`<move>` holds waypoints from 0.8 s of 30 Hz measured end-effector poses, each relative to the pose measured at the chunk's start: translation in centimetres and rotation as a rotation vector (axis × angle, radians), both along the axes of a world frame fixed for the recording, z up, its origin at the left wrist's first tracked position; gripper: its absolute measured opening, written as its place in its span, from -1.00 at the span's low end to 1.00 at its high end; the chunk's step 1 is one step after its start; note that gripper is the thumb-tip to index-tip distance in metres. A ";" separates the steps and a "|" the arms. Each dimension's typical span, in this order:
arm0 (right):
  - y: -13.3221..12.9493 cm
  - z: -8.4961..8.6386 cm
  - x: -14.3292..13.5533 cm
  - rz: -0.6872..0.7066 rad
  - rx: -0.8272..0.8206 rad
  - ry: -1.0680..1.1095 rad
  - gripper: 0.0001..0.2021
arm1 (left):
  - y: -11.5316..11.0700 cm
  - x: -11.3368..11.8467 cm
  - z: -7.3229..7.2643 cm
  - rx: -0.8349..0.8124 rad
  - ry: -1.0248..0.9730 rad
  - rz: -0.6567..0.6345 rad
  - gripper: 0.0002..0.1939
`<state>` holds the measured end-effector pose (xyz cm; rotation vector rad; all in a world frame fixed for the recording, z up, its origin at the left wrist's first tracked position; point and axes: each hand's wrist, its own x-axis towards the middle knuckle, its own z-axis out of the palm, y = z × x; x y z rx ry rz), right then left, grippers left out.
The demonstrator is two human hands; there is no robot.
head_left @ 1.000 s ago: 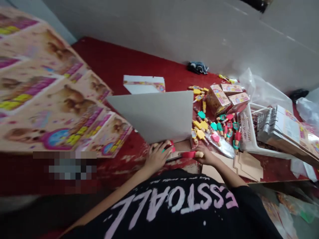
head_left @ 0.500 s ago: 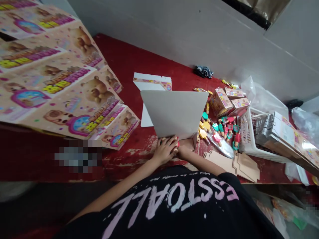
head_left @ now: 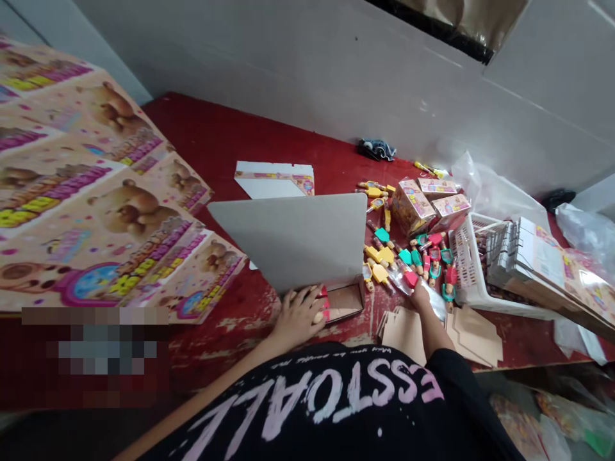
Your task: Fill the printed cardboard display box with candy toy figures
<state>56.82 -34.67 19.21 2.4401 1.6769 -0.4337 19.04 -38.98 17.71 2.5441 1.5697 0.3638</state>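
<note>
Near the bottom centre of the frame the left hand (head_left: 298,314) lies fingers-down on a small open cardboard box (head_left: 343,301), its fingertips curled over red and yellow pieces at the box's near left edge; whether it actually pinches one of them I cannot tell. The box's grey lid (head_left: 298,240) stands tilted up behind the hand, its plain inner face toward the camera. To the right, the right hand (head_left: 420,296) reaches out to the lower edge of a scatter of small toys (head_left: 413,253), yellow, teal and red, lying on the red desk (head_left: 230,131); its fingers touch a clear packet at the near end of the heap, though the grip is hidden by the wrist, so I cannot say if it has closed on anything. The two hands are well apart, one on each side of the box. Just right of the right forearm lies a stack of flat brown card cutouts (head_left: 473,330). Beyond the toys, a few printed little cartons (head_left: 425,198) stand in the right centre, and a white plastic basket (head_left: 468,256) holds bundled flat packs at the right. Large printed sheets with bear pictures (head_left: 96,211) cover the left of the frame. A folded white carton blank (head_left: 273,179) lies behind the lid.
</note>
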 end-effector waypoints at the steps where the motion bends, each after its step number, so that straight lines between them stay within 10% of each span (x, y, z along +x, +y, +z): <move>1: -0.5 0.0 0.2 -0.042 -0.001 0.025 -0.40 | 0.1 0.0 0.1 -0.010 -0.004 0.001 -0.63; 6: -3.3 5.0 0.1 -0.033 -0.006 0.433 -0.53 | -0.1 0.3 0.7 -0.058 -0.053 0.027 -0.65; 11: -4.5 10.4 -5.7 0.408 -0.120 0.518 -0.58 | -0.2 0.4 0.9 -0.037 -0.006 0.018 -0.65; 17: -2.3 7.1 -16.0 0.768 -0.110 0.006 -0.69 | -0.4 0.3 0.6 0.006 0.010 0.006 -0.63; 24: -1.3 4.7 -18.6 0.786 -0.210 -0.047 -0.79 | -0.6 0.5 1.0 -0.013 -0.015 0.026 -0.66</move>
